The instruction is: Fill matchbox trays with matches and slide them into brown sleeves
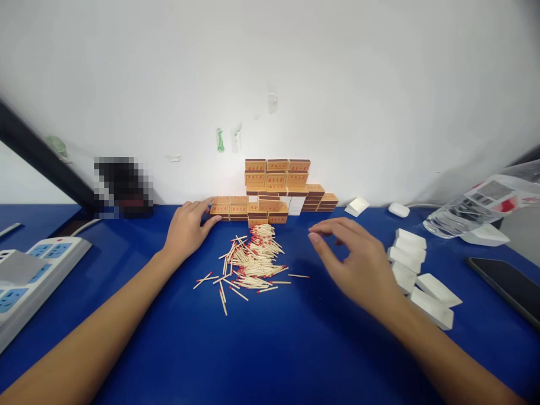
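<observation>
My left hand (188,228) is at the left end of a low row of orange matchboxes (238,211), thumb along the front and fingers at the top and end of the outermost box. My right hand (352,256) hovers over the table to the right, fingers curved, thumb and forefinger apart with nothing visible between them. Between the hands lies a loose heap of red-tipped matches (257,259), with several strays around it. Behind the heap, more matchboxes (276,179) are stacked in tiers against the wall.
White inner trays (407,253) lie scattered at the right, near a clear plastic bag (476,205) and a dark phone (506,287). A white earbud case (399,210) sits by the white wall (337,101). On the left is a power strip (46,270). The tabletop (253,354) is blue.
</observation>
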